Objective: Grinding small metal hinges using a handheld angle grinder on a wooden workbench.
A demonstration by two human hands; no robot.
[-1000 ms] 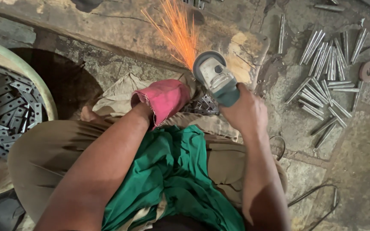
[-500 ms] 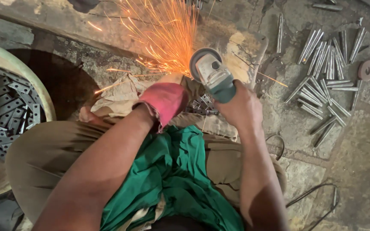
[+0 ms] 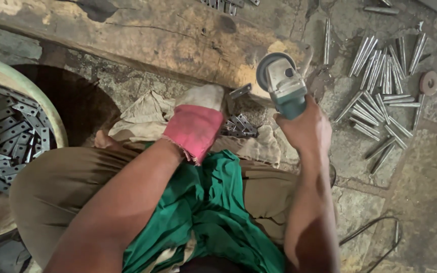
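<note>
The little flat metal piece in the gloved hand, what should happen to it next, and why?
Probably bring the small flat metal strip back against the grey-and-teal angle grinder's disc. The left hand in the pink-and-white glove pinches the strip just beside the disc, apart from it, no sparks show, and the bare right hand grips the grinder upright.

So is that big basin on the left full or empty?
Partly full: the basin holds a heap of flat metal strips, rim still showing above them.
</note>
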